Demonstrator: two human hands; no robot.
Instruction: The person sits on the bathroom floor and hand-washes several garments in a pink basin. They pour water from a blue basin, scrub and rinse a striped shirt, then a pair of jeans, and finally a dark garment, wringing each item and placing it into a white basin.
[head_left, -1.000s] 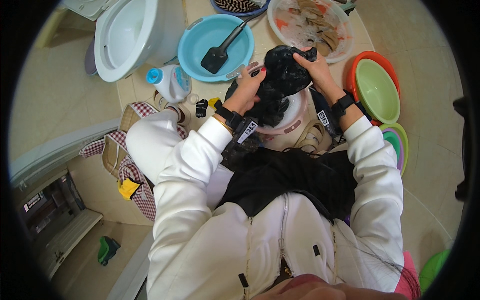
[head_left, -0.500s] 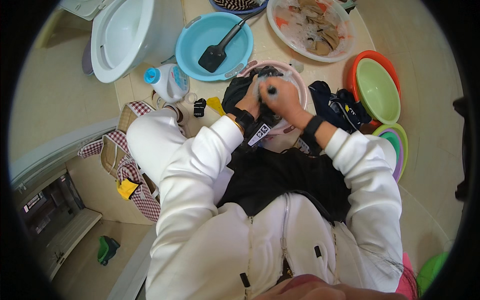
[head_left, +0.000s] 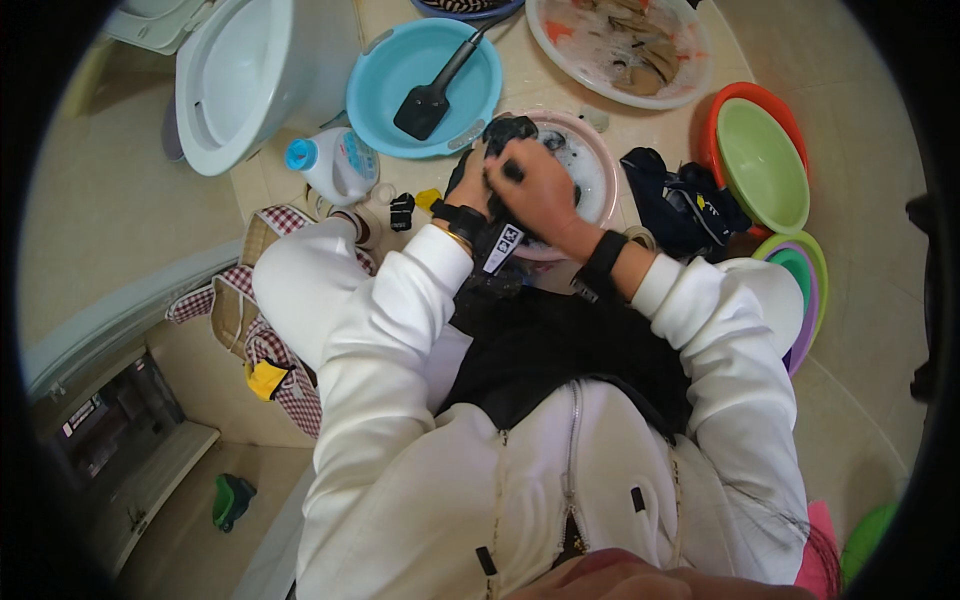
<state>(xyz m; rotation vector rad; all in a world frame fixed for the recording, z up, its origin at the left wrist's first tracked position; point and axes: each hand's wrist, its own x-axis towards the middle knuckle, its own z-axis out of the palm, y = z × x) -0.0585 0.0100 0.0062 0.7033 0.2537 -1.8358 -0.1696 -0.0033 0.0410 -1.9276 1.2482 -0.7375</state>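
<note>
A pink basin (head_left: 606, 165) of sudsy water stands in front of me. Over its left part, my left hand (head_left: 472, 188) and my right hand (head_left: 540, 188) are close together, both closed on a wet black cloth (head_left: 510, 129). Bunched fabric shows above and between the hands; its full shape is hidden. The right hand is a fist with a bit of dark cloth poking out of it. Suds and water show in the basin's right part.
A blue basin (head_left: 358, 100) holding a black-headed brush or spatula (head_left: 422, 110) lies beyond, beside a detergent bottle (head_left: 340, 165) and a toilet (head_left: 230, 90). Dark clothing (head_left: 680, 205), a red basin (head_left: 712, 150) and a green basin (head_left: 765, 165) are at right; a white basin (head_left: 600, 95) with soaking cloth lies behind.
Both hands have shifted left with the black cloth, the right one more. More sudsy water now shows in the pink basin's right part. The view has shifted slightly.
</note>
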